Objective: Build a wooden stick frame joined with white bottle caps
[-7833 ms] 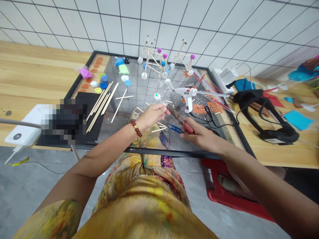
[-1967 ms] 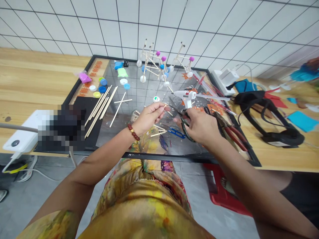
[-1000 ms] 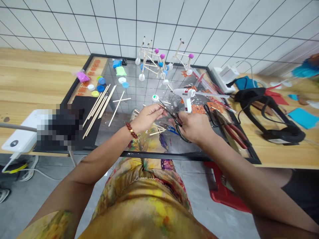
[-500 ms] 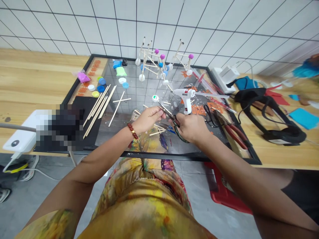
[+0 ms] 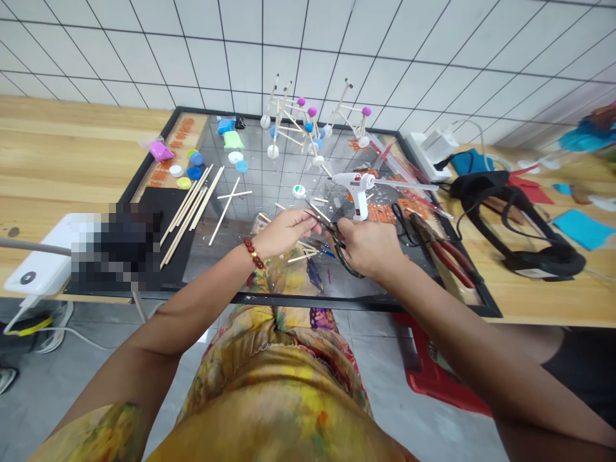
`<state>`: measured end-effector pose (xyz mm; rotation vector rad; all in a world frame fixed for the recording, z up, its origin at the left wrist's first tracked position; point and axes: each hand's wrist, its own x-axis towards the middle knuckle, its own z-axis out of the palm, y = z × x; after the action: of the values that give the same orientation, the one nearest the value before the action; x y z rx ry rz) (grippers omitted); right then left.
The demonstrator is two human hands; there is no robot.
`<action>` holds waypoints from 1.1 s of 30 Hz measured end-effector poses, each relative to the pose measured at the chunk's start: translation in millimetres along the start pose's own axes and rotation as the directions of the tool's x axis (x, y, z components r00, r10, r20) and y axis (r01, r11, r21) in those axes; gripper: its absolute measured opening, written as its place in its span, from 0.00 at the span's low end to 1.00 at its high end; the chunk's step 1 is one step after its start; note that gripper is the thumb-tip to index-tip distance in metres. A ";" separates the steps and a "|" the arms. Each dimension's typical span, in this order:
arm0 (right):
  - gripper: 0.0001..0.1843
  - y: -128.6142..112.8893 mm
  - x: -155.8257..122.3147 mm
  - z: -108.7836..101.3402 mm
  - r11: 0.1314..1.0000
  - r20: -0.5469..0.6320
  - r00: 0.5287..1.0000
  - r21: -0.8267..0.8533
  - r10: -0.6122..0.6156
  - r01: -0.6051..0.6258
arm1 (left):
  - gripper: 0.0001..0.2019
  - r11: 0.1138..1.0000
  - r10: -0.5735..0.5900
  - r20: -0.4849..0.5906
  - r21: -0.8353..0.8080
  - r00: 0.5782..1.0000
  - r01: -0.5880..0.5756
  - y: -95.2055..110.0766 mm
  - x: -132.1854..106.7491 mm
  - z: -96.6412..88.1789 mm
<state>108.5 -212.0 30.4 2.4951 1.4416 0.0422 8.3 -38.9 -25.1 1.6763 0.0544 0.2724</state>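
Observation:
My right hand (image 5: 373, 247) is wrapped round the handles of a pair of scissors (image 5: 335, 235), its blades slanting up and left. At the blades, my left hand (image 5: 286, 232) is closed in a pinch. What sits between its fingertips is too small to make out. Below the hands lie short cut wooden sticks (image 5: 303, 256) on the dark glossy board (image 5: 231, 273). A white glue gun (image 5: 357, 187) lies just beyond my right hand, and a white-and-green round cap (image 5: 299, 191) is beyond my left.
Stick frames with coloured balls (image 5: 293, 122) stand at the back. Long wooden sticks (image 5: 192, 208), bottle caps (image 5: 194, 172) and clay packets (image 5: 233, 139) lie left. Red-handled pliers (image 5: 452, 256), a black strap device (image 5: 524, 224) and a white power strip (image 5: 423, 157) are at right.
Both hands and the scissors stay in nearly the same place. The view has shifted slightly; nothing on the board has visibly moved.

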 end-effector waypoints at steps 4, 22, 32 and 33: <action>0.22 1.0 3.8 1.5 1.000 0.044 0.999 -0.025 -0.004 0.005 | 0.23 0.998 -0.012 -0.005 -0.062 1.000 0.012 -1.5 0.2 2.4; 0.26 12.5 -1.0 -2.7 0.979 -0.143 0.973 0.119 0.182 -0.166 | 0.06 0.916 -0.066 -0.103 -0.400 0.993 0.019 15.4 -0.2 2.6; 0.26 4.4 -2.1 2.3 0.986 -0.311 0.939 -0.028 0.145 -0.162 | 0.17 0.901 -0.096 -0.094 -0.432 0.991 0.046 13.6 -1.8 7.4; 0.25 4.2 -1.8 3.1 0.987 -0.314 0.939 -0.028 0.143 -0.159 | 0.18 0.899 -0.098 -0.092 -0.435 0.991 0.049 13.4 -1.8 7.8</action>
<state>111.6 -216.2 28.7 2.6383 1.3301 0.5183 6.5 -48.6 -13.0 1.2118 0.1321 0.2970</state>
